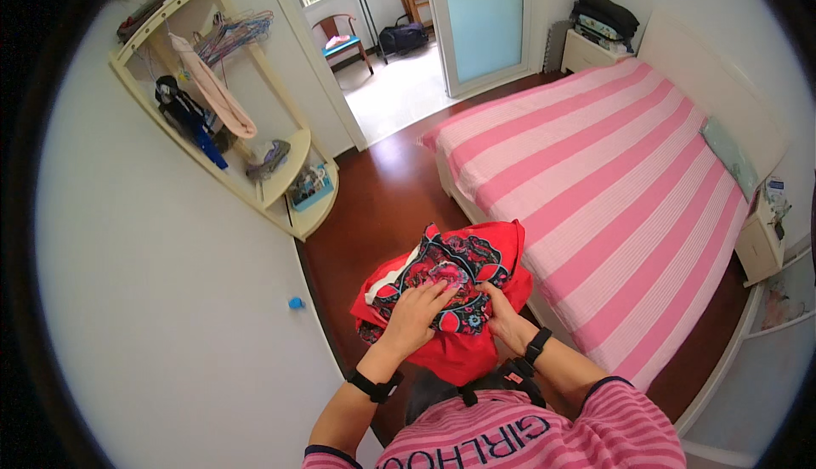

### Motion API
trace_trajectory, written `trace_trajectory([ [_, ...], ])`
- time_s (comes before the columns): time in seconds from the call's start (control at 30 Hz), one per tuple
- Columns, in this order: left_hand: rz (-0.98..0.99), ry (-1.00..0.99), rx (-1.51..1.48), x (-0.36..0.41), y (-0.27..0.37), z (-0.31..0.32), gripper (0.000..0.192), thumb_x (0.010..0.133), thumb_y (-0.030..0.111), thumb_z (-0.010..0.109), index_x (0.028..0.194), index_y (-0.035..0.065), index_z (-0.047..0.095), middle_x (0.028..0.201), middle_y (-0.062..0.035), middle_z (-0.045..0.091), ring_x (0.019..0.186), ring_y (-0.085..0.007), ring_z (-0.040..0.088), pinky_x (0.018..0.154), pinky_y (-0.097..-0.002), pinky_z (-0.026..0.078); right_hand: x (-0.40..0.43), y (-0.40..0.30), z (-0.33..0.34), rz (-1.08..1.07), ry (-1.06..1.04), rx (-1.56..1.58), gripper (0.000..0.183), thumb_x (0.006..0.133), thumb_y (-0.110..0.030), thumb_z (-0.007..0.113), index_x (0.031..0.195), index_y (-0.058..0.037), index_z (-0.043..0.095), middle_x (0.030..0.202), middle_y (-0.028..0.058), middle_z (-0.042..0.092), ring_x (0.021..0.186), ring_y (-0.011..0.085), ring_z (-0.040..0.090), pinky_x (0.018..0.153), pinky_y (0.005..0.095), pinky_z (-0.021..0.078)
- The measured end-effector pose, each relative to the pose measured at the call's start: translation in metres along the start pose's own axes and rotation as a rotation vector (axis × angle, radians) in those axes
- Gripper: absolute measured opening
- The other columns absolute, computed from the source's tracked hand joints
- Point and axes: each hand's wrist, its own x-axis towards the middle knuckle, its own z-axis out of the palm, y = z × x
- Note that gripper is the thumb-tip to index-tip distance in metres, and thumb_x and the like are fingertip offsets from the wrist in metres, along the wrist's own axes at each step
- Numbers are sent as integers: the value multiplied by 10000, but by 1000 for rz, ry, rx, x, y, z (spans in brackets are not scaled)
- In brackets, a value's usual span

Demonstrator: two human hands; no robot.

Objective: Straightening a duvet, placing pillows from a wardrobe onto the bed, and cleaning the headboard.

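Note:
A bundled red cloth item with a black floral-patterned panel is held up in front of my waist. My left hand lies over the top of the panel, its fingers reaching toward the pink flower in the middle. Whether those fingers pinch the fabric cannot be made out. At the right side of the bundle, my right hand grips the cloth with the thumb on top; its other fingers are mostly hidden underneath. A strip of white cloth shows along the bundle's left edge.
On the right stands a bed with a pink striped cover. A cream corner shelf with hangers and clothes is at upper left. Beyond the sliding door are a chair and a dark bag. Dark red flooring lies between shelf and bed.

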Motion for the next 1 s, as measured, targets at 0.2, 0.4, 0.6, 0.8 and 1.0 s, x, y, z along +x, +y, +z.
trace_trajectory([
  [0.2, 88, 30, 65, 12, -12, 59, 699, 532, -36, 558, 1205, 112, 436, 1190, -113, 454, 1078, -320, 430, 864, -397, 345, 44, 1, -55, -52, -19, 46, 259, 699, -213, 569, 893, -41, 561, 872, 113, 623, 802, 252, 597, 795, 389, 474],
  [0.4, 78, 5, 178, 22, -17, 117, 683, 537, -38, 548, 1196, 109, 446, 1171, -113, 469, 1081, -311, 430, 875, -398, 338, 85, -3, -94, -77, -136, 48, 253, 712, -174, 559, 919, -28, 561, 864, 109, 623, 777, 231, 602, 764, 346, 487],
  [0.6, 0, 55, 217, 26, 4, 145, 617, 552, -39, 532, 1153, 94, 483, 1151, -115, 480, 1045, -309, 439, 851, -411, 351, 83, -18, -107, -24, -149, 17, 237, 704, -112, 577, 913, -4, 547, 823, 96, 614, 742, 216, 598, 706, 349, 493],
  [0.8, 34, 95, 226, 29, 14, 168, 621, 551, -37, 541, 1154, 95, 485, 1150, -114, 485, 1045, -306, 445, 864, -398, 349, 91, -24, -136, -105, -169, -11, 273, 701, -105, 575, 945, 8, 529, 816, 106, 605, 731, 227, 601, 701, 343, 509],
  [1.0, 215, 98, 168, 36, 7, 187, 651, 547, -24, 573, 1176, 107, 463, 1168, -96, 477, 1050, -305, 447, 874, -406, 351, 75, -26, -159, -243, -154, 50, 258, 728, -169, 553, 932, -11, 547, 794, 85, 606, 674, 198, 593, 633, 310, 508],
])
